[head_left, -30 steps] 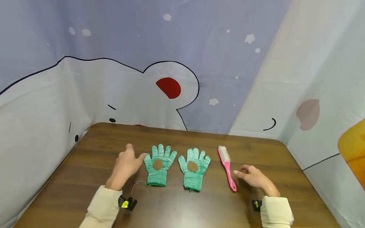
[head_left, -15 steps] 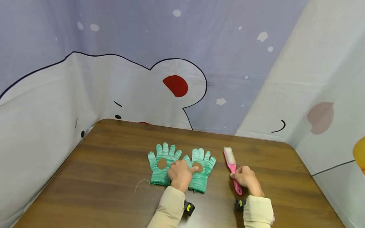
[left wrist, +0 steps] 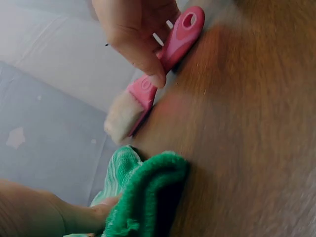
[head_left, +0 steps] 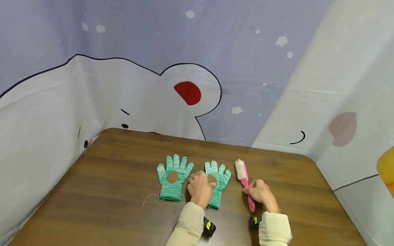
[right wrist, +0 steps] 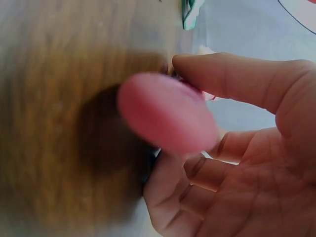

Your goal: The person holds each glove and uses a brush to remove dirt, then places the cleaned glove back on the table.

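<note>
Two green knitted gloves, each with a brown round patch, lie palm up side by side in the head view: the left glove (head_left: 171,192) and the right glove (head_left: 217,189). My left hand (head_left: 200,190) lies over the thumb side of the right glove, fingers curled at its edge, pinching it. Up close in the left wrist view, the green cuff (left wrist: 153,182) stands partly raised. My right hand (head_left: 262,193) grips a pink brush (head_left: 251,203) by its handle between thumb and fingers, its white bristles (head_left: 240,169) turned left. The rounded handle end (right wrist: 165,112) fills the right wrist view.
A brown wooden table (head_left: 117,164) carries everything. A loose thread (head_left: 149,195) trails from the left glove's cuff. Behind the table hangs a printed curtain (head_left: 144,99), and a yellow shape (head_left: 386,171) shows at the right edge.
My left hand has crossed rightward from beside the left glove onto the right glove. My right hand has taken hold of the brush, which has turned so its bristles now face left.
</note>
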